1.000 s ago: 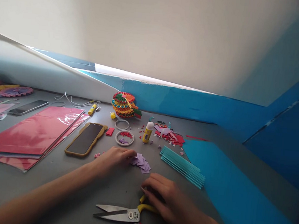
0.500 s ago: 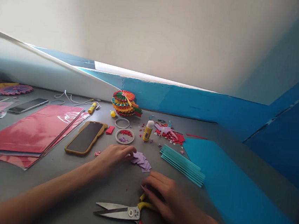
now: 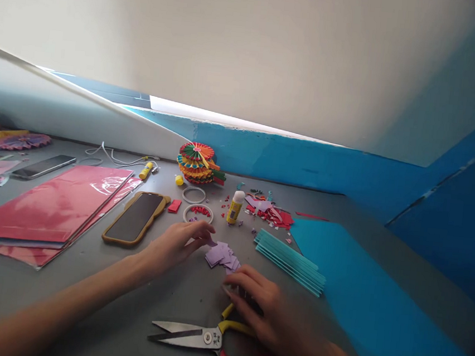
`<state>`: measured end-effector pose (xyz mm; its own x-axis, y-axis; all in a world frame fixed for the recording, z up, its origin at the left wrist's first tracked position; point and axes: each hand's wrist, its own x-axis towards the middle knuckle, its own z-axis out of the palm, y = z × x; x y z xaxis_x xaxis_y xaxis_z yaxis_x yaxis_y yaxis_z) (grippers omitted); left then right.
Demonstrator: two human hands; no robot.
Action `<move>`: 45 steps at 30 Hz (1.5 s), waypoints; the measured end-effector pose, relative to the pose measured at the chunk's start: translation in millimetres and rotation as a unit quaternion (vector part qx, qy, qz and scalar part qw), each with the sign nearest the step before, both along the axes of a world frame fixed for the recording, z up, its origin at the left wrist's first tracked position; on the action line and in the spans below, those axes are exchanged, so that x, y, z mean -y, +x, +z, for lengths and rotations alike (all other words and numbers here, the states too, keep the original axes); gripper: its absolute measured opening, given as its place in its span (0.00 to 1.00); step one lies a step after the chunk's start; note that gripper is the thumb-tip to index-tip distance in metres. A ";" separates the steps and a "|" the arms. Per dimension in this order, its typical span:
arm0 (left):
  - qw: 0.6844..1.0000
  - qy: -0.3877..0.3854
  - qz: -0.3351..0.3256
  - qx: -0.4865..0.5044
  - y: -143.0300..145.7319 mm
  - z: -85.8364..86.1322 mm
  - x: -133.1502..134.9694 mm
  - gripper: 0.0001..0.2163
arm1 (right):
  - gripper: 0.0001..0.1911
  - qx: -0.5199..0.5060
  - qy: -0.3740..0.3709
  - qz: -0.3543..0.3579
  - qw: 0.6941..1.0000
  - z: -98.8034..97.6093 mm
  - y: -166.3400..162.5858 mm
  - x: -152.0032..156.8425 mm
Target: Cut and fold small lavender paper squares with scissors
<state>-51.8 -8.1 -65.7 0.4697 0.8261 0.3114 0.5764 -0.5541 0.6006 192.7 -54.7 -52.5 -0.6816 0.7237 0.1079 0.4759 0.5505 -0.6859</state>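
My left hand [image 3: 183,241] is closed in a pinch on a small purple paper piece [image 3: 212,243], at the far edge of a loose pile of purple paper pieces [image 3: 222,256]. Just right of the pile, my right hand [image 3: 253,300] is curled with thumb and fingers together; whatever is between them is too small to make out. Below it lie scissors [image 3: 207,337] with yellow and red handles, blades parted and pointing left. The right hand partly covers their handles.
A glue stick [image 3: 235,208] stands beyond the pile, near tape rings [image 3: 194,195] and paper scraps [image 3: 273,215]. Pleated teal paper [image 3: 290,262] and a blue sheet [image 3: 368,302] lie right. Left are a phone [image 3: 136,218] and red packets [image 3: 54,199]. A slanted white panel [image 3: 233,49] hangs overhead.
My left hand has drawn slightly left and toward me, with a purple piece now showing at its fingertips. The right hand has shifted a little up toward the pile.
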 end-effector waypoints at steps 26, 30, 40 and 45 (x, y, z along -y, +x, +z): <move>0.857 -0.441 -0.091 0.252 24.9 9.1 30.0 0.15 | 0.21 -0.165 -0.021 -0.013 0.986 0.1 1.9 -0.4; 0.834 -0.479 -0.085 0.261 23.0 11.9 31.3 0.15 | 0.25 -0.170 0.047 0.055 0.983 -9.4 5.7 -5.6; 0.832 -0.473 -0.073 0.282 26.5 7.0 32.4 0.13 | 0.11 0.020 -0.008 -0.103 0.994 17.8 -0.9 6.4; 0.832 -0.469 -0.094 0.282 31.7 4.5 35.1 0.11 | 0.12 0.056 0.019 -0.063 0.996 17.4 -4.4 7.4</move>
